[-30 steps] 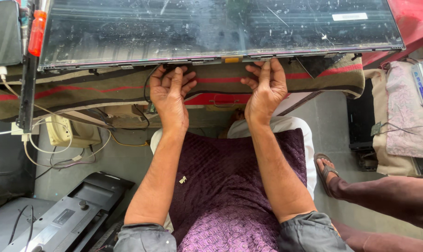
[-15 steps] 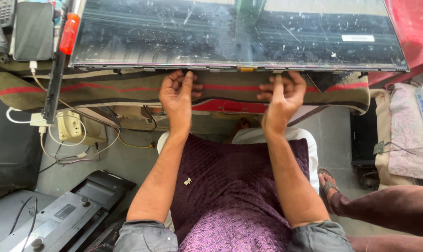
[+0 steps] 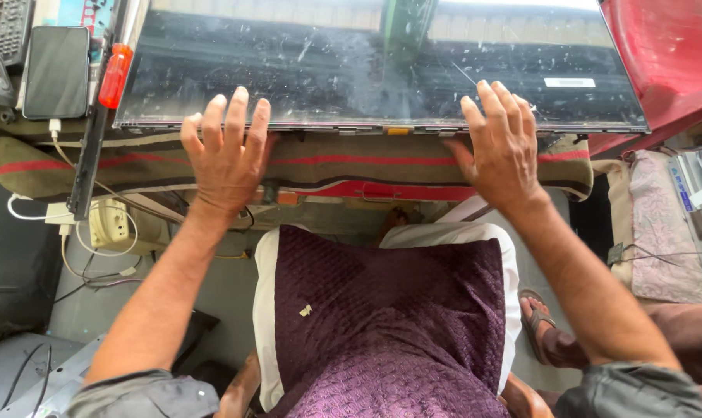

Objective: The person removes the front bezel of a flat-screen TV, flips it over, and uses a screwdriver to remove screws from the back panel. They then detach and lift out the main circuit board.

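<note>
A large dark glass display panel [image 3: 382,73], dusty and scratched, lies flat on a striped brown and red cloth [image 3: 413,162] that covers the bench. My left hand [image 3: 225,155] rests with spread fingers on the panel's near edge at the left. Further right, my right hand [image 3: 502,143] lies flat on the same edge, fingers apart and reaching onto the glass. Neither hand grips anything. A purple quilted cushion [image 3: 389,325] sits on my lap below.
A black phone [image 3: 55,71] and a red-handled tool [image 3: 114,75] lie left of the panel. A power strip [image 3: 111,224] with cables hangs below the bench. A red plastic chair [image 3: 668,54] stands at right. Another person's sandalled foot [image 3: 540,325] is at lower right.
Both hands have slid up from the cloth edge onto the panel's near edge and moved further apart. The view has come closer to the panel.
</note>
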